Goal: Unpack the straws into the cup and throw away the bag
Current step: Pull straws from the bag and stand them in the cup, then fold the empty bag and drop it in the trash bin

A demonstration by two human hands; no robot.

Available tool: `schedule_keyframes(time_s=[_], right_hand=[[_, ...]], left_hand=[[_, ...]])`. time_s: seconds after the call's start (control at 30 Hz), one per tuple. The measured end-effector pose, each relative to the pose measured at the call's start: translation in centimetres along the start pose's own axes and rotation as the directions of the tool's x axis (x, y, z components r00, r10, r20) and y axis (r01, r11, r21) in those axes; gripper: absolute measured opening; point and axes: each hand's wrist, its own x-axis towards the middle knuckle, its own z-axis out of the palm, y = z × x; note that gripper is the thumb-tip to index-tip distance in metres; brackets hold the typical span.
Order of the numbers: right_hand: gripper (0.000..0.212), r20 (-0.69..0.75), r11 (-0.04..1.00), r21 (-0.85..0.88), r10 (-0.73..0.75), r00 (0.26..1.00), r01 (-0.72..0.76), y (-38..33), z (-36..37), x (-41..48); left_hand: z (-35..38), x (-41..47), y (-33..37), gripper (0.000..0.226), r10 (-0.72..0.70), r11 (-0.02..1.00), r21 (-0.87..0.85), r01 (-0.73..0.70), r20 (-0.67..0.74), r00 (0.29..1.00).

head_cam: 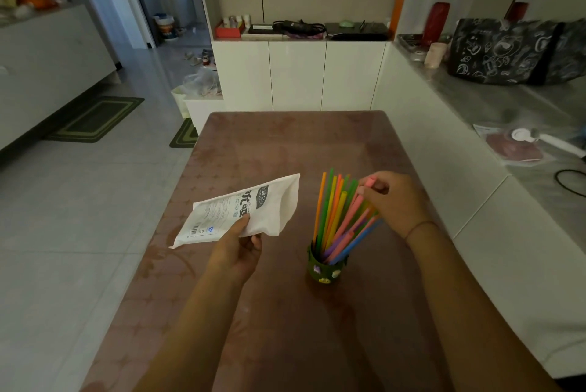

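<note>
1. Left hand (236,252) is pinching the white bag (234,211) at its lower edge, thumb pressing on top w/ the other fingers curling underneath.
2. Bag is hanging in the air over the left part of the table (285,144), printed side facing up, looking pretty flat. It's staying left of the cup (325,271), well apart, not touching it.
3. Straws (336,214) are standing in the cup, a whole bunch of colors (orange, green, yellow, pink, purple, blue), fanning out and mostly leaning to the right.
4. Right hand (396,201) is gripping the tops of some pink straws, fingers curling together around them. Can't tell exactly how many it's holding.
5. Cup is sitting upright on the table, approx btw the two forearms, dark green w/ little decorations on the front.
6. Bg stuff: a gray counter (475,106) is running along the right side w/ a black patterned tote (507,52) resting on it, and a green mat (95,119) is lying on the floor at left.
</note>
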Motion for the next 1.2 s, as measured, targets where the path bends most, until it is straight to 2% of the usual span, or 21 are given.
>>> schedule_keyframes(time_s=[0.13, 0.27, 0.4, 0.47, 0.6, 0.7, 0.77, 0.83, 0.93, 1.0, 1.03, 1.1, 1.13, 1.2], right_hand=[[0.012, 0.049, 0.993, -0.113, -0.029, 0.998, 0.035, 0.3, 0.8, 0.6], [0.014, 0.157, 0.972, -0.234, 0.021, 0.987, 0.017, 0.5, 1.5, 1.1], [0.004, 0.062, 0.990, -0.139, 0.020, 0.998, -0.011, 0.3, 1.0, 1.7], [0.004, 0.076, 0.988, -0.150, -0.006, 0.997, 0.018, 0.2, 0.9, 1.9], [0.011, 0.203, 0.929, -0.361, -0.006, 0.979, 0.081, -0.1, 1.8, 1.5], [0.016, 0.267, 0.807, -0.566, -0.013, 0.964, 0.168, -0.5, 2.2, 1.3], [0.017, 0.307, 0.786, -0.592, 0.016, 0.952, 0.178, -0.6, 2.1, 1.4], [0.018, 0.291, 0.870, -0.470, -0.006, 0.957, 0.149, -0.7, 1.6, 1.6], [0.050, 0.258, 0.982, -0.087, -0.141, 0.956, 0.168, -1.9, 1.0, 1.3], [0.067, 0.375, 0.969, 0.184, -0.224, 0.899, 0.164, -3.2, 1.2, 0.9], [0.068, 0.448, 0.951, 0.273, -0.259, 0.856, 0.146, -3.6, 1.5, 0.8], [0.053, 0.529, 0.937, 0.317, -0.303, 0.793, 0.147, -4.3, 2.2, 0.7], [0.039, 0.528, 0.936, 0.314, -0.313, 0.789, 0.161, -4.5, 2.5, 0.8], [0.017, 0.473, 0.924, 0.346, -0.322, 0.820, 0.163, -5.0, 3.2, 0.9]], left_hand=[[-0.2, 0.0, -0.2, 0.016, -0.002, 1.000, 0.019, 0.002, 0.006, 1.000], [-0.2, 0.1, -0.3, 0.018, -0.001, 1.000, 0.024, 0.001, 0.008, 1.000], [0.0, 0.2, -0.2, 0.019, 0.007, 1.000, 0.021, -0.007, 0.007, 1.000], [0.0, 0.2, -0.2, 0.019, 0.006, 1.000, 0.029, -0.006, 0.007, 1.000], [0.4, 0.0, -0.5, 0.017, -0.016, 1.000, 0.010, 0.016, 0.041, 0.999], [0.9, -0.4, -0.6, 0.018, -0.040, 0.999, 0.004, 0.040, 0.075, 0.996], [1.0, -0.5, -0.5, 0.019, -0.075, 0.997, 0.008, 0.075, 0.092, 0.993], [1.1, -0.7, -0.3, 0.016, -0.147, 0.989, 0.024, 0.146, 0.078, 0.986], [1.1, -0.8, 0.1, 0.014, -0.299, 0.953, 0.082, 0.293, 0.066, 0.952], [1.1, -1.0, 0.2, 0.018, -0.366, 0.928, 0.099, 0.359, 0.065, 0.928], [1.2, -1.1, 0.2, 0.022, -0.387, 0.919, 0.098, 0.381, 0.061, 0.920], [1.6, -1.5, 0.4, 0.018, -0.410, 0.911, 0.079, 0.404, 0.064, 0.910], [1.7, -1.7, 0.6, 0.013, -0.411, 0.911, 0.069, 0.407, 0.066, 0.909], [1.8, -1.9, 1.1, 0.020, -0.388, 0.917, 0.119, 0.380, 0.049, 0.920]])
